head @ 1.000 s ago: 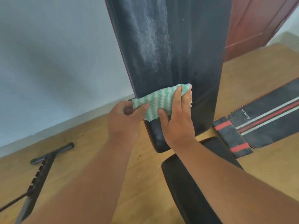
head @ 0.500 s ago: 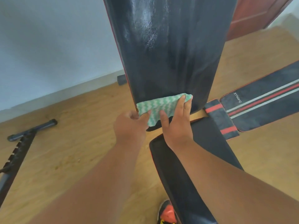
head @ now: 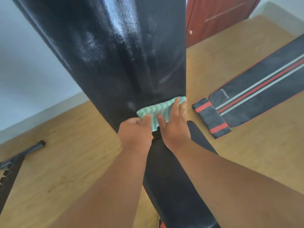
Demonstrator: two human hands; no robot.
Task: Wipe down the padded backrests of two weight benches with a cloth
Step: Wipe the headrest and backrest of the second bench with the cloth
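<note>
Head view, looking down along both forearms. Black padded backrest (head: 115, 51) raised steeply, filling upper centre; surface glossy with wet sheen and faint streaks. Green-and-white zigzag cloth (head: 158, 109) pressed flat against lower right end of that backrest, just above gap to seat pad (head: 172, 186).

Right hand (head: 174, 124) spread over cloth, palm down, fingers (head: 176, 104) reaching its far edge at pad's right border; open and flat, pressing, not clenched. Left hand (head: 135, 130) closed on cloth's near left corner, thumb pinching fabric against curled fingers.

Second bench's backrest (head: 256, 91) flat on wooden floor (head: 74, 153) at right, black with red and grey stripes, well apart from hands; small striped pad (head: 211, 118) just beside its near end. Metal frame part (head: 18, 157) on floor at far left. Red-brown door (head: 217, 15) behind.

Handling, judged: cloth thin, limp, light, probably damp; bunches easily, so pinch at one corner plus flat palm keeps it spread. Vinyl-like cover looks smooth and slick when wet, padding yielding under pressure; firm flat pressure better than fingertip rubbing. Upright backrest may rock on its hinge if pushed hard. Lower end near gap appears last strip on this pad; striped backrest seemingly not yet wiped, though cannot tell for sure.
</note>
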